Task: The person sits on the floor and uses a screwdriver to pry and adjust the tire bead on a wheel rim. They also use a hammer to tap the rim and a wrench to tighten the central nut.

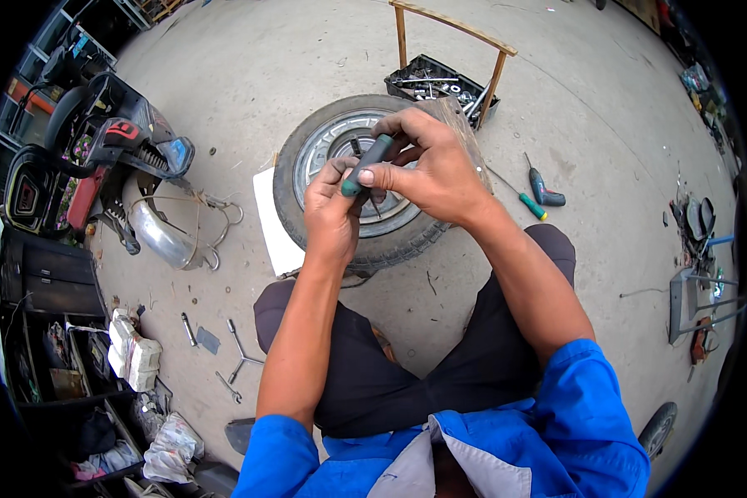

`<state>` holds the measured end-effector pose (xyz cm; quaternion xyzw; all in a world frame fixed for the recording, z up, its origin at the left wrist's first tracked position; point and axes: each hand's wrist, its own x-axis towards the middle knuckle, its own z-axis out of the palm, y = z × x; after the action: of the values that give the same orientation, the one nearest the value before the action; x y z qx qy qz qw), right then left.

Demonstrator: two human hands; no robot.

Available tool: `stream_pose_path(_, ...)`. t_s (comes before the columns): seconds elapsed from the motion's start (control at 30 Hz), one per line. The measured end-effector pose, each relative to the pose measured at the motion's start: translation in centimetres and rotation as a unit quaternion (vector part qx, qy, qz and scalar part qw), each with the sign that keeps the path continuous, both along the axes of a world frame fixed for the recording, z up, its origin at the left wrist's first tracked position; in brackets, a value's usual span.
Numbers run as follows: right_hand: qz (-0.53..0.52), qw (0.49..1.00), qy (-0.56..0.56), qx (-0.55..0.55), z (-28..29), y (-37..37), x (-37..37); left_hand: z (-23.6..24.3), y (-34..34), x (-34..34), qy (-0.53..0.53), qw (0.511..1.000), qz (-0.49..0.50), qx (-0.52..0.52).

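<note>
Over a wheel with a black tyre (287, 191) and silver rim lying flat in front of me, both hands meet around a tool with a thick dark grey and green grip (372, 162). A thin dark shaft shows below the grip, and its end is hard to make out. My right hand (433, 162) is closed on the grip, thumb along its near side, fingers bent over the far end. From the left, my left hand (332, 199) closes its fingers about the grip's lower part. Some of its fingers are hidden behind the tool.
A black toolbox (423, 69) with a wooden handle, full of sockets and wrenches, stands beyond the wheel. A green-handled screwdriver (533, 206) and a pistol-grip tool (546, 191) lie at right. A four-way-looking lug wrench (242, 357) lies at left, below a silver curved pipe (159, 224).
</note>
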<state>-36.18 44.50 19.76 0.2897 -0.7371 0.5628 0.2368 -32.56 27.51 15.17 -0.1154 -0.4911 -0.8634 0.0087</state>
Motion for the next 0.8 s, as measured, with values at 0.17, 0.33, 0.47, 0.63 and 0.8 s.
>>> stream_pose_path(0.17, -0.107, 0.984, -0.078, 0.121, 1.6, 1.2, 1.2, 0.8, 0.4, 0.6, 0.036, 0.998, 0.020, -0.046)
stream_pose_path(0.33, 0.123, 0.965, -0.230, 0.004, 1.8, 1.8, 1.2, 0.3, 0.2, 0.3, -0.017, 1.000, 0.004, -0.004)
stream_pose_path(0.47, 0.192, 0.956, -0.220, -0.010, 1.2, 1.5, 1.0, 1.0, 0.5, 0.2, -0.059, 0.998, -0.005, 0.001)
stream_pose_path(0.63, 0.124, 0.990, -0.052, 0.050, 1.5, 0.4, 1.0, 0.4, 0.5, 0.1, -0.040, 0.999, 0.016, -0.027)
stream_pose_path(0.8, -0.004, 0.998, -0.009, 0.069, 0.8, -0.4, 0.9, 1.6, 0.9, 0.9, -0.027, 0.999, 0.011, -0.041)
